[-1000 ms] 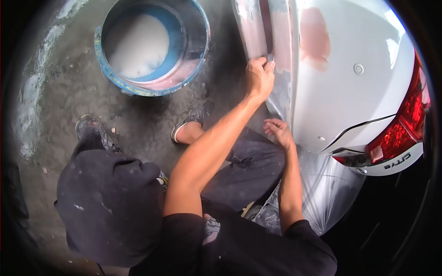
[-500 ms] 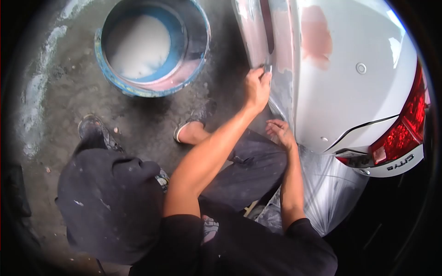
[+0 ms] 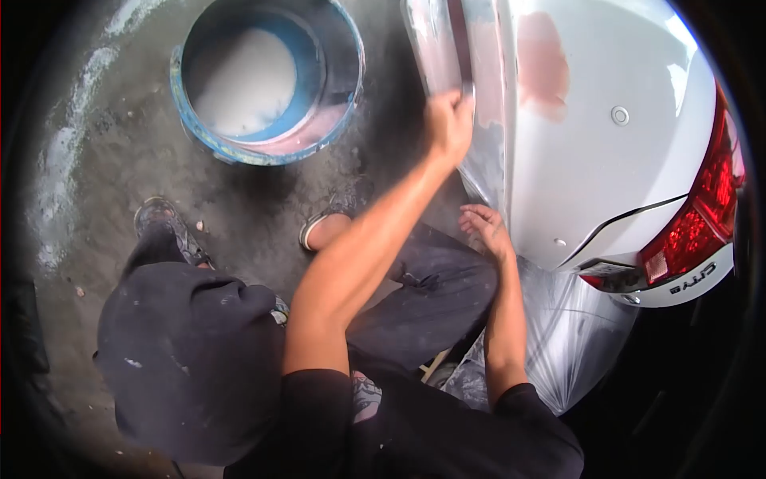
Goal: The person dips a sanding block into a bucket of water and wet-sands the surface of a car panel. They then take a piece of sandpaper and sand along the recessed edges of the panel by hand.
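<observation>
One hand, my left [image 3: 449, 132], is pinching a small greyish piece [image 3: 469, 89], blurred, at the pink-patched white car panel [image 3: 488, 76], probably for fingertip control; my right hand [image 3: 484, 227], fingers loosely curled, is holding nothing visible near my knee.

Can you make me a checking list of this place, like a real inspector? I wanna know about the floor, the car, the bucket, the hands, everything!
Surface: floor grey, with pale stains
Job's things: white car with a pink patch; blue bucket holding whitish stuff
Clutter: small bits near a shoe
Hands: left hand closed at the car's edge, its grip too blurred to read; right hand loosely curled, nothing seen in it
Cables: nothing seen clearly
Surroundings: shiny sheet by the car; far edges too dark to check
</observation>
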`<state>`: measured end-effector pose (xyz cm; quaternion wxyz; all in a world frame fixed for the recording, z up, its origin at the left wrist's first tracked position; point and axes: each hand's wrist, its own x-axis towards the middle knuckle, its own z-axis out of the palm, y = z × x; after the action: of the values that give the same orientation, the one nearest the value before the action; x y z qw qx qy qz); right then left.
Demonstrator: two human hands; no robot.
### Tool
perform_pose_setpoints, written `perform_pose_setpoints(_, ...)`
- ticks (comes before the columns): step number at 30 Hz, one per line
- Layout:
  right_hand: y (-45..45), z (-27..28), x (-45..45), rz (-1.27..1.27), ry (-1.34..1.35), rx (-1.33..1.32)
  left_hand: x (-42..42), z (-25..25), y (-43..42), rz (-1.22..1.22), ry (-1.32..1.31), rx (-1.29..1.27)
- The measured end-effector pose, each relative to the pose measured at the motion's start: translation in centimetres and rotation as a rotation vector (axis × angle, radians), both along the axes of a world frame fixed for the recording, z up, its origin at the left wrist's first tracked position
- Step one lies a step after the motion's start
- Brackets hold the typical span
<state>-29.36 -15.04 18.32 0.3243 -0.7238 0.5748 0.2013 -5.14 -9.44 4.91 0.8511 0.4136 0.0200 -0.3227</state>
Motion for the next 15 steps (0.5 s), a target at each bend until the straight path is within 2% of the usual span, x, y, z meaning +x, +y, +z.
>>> perform_pose_setpoints(4, -1.0, -0.4, -1.7, 0.030, 0.002, 0.012, 2.3, -0.6, 0.1, 0.026, 0.331, -0.391)
perform_pose_setpoints(7, -0.1, 0.2, -0.9, -0.017, -0.074, -0.097, -1.3, -0.7, 2.5, -0.105, 0.384, -0.353)
perform_pose_setpoints(8, 1.0, 0.6, 1.2, 0.053, -0.145, -0.164, -4.3, -1.4, 1.9, -0.067, 0.248, -0.220)
perform_pose_setpoints(10, 3.2, 1.1, 3.7, 0.119, -0.212, -0.225, -7.5, 0.8, 4.7, -0.157, 0.259, -0.073)
perform_pose_setpoints(12, 4.5, 1.3, 4.8, 0.258, -0.240, -0.214, -10.6, 2.1, 5.4, -0.204, 0.110, -0.045)
perform_pose_setpoints(15, 4.7, 1.2, 4.8, 0.288, -0.211, -0.210, -11.1, 2.9, 5.5, -0.302, 0.191, -0.119)
